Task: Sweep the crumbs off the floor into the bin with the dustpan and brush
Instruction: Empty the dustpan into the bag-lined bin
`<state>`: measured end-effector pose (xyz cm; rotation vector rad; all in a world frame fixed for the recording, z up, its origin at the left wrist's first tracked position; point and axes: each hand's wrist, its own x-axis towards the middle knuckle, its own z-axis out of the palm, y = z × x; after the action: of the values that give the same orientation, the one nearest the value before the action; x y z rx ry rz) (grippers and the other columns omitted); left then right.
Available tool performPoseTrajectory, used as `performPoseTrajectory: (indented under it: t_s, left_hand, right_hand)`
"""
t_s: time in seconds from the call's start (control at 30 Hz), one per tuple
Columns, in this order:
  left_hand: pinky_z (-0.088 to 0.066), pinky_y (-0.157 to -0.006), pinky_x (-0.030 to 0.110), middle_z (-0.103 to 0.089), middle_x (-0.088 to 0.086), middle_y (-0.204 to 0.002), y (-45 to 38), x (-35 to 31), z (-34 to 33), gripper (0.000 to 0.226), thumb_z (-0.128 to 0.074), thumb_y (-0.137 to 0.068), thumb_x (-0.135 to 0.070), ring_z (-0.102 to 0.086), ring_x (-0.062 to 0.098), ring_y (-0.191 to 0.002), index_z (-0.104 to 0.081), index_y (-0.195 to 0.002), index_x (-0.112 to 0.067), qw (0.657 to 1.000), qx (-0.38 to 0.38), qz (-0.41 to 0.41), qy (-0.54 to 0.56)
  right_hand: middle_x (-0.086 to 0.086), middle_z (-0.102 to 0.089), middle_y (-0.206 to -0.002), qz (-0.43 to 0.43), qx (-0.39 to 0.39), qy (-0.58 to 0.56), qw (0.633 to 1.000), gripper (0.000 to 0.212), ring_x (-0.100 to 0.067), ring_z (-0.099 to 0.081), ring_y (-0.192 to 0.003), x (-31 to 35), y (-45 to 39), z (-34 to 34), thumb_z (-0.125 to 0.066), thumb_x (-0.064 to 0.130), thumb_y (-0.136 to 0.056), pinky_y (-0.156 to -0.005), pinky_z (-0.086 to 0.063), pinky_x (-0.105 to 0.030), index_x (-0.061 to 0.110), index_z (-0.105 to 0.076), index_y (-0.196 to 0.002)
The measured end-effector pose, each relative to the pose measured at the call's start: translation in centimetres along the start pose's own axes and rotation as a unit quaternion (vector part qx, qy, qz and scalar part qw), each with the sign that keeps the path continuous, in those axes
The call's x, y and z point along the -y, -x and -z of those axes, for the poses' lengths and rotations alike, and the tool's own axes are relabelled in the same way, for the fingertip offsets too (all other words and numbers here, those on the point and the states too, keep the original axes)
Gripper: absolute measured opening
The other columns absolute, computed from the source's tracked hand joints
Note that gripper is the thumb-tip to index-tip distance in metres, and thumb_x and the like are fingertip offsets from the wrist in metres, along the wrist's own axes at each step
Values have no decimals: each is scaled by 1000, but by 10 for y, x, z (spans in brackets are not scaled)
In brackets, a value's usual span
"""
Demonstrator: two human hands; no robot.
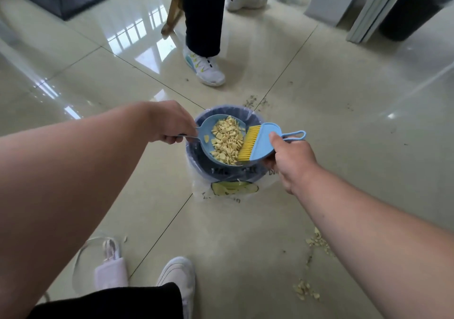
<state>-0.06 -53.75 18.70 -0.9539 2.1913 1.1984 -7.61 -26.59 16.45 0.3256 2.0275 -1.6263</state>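
A small blue dustpan (208, 128) full of pale yellow crumbs (227, 142) hangs over a dark blue bin (216, 169) lined with a clear plastic bag. My left hand (172, 124) grips the dustpan's handle. Gripped in my right hand (290, 156) is a light blue brush (262, 144) whose yellow bristles touch the crumbs at the pan's right edge. More crumbs lie on the floor at the lower right (305, 291) and beside my right forearm (317, 241).
Another person's legs and white trainers (205, 68) stand just beyond the bin. A wooden chair leg (173, 9) is behind them. A black bin (412, 6) stands top right. My own white shoe (178, 275) and a white charger (110, 269) are near the bottom.
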Motion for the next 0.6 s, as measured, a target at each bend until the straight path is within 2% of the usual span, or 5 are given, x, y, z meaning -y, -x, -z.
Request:
performPoseTrajectory:
  t_s: [0.07, 0.2, 0.33, 0.6]
  left_hand:
    - [-43, -62, 32, -63, 12, -69, -4, -3, -3, 21, -77, -73, -16, -49, 25, -64, -81, -88, -2, 1000, -10, 3, -25]
    - [-45, -56, 28, -62, 6, -58, -4, -12, -6, 17, -72, -71, -21, -50, 23, -51, -82, -74, -8, 990, -36, 14, -134]
    - [-45, -45, 21, -63, 0, -48, 3, -25, -9, 15, -74, -75, -21, -54, 19, -42, -77, -65, -11, 972, -73, 3, -224]
    - [-41, -43, 22, -60, 1, -49, 9, -40, -6, 15, -75, -76, -18, -48, 20, -42, -72, -65, -10, 970, -82, -30, -226]
  right_hand:
    - [-12, -79, -98, -9, -4, -12, 1000, 16, -23, -79, -72, -2, -4, 1, -67, 23, -100, -83, -64, -55, 10, -71, -92]
    - [-8, -80, -90, 15, -20, 48, 999, 21, -27, -80, -77, -7, -6, 1, -68, 27, -97, -79, -64, -59, 9, -73, -87]
    - [-3, -80, -86, 26, 3, 61, 998, 21, -20, -79, -74, -8, -2, -5, -68, 26, -98, -79, -66, -49, 12, -72, -84]
    - [-6, -79, -101, 19, 70, 8, 997, 16, -23, -79, -87, -5, 8, -33, -66, 30, -101, -82, -65, -48, 15, -72, -99]
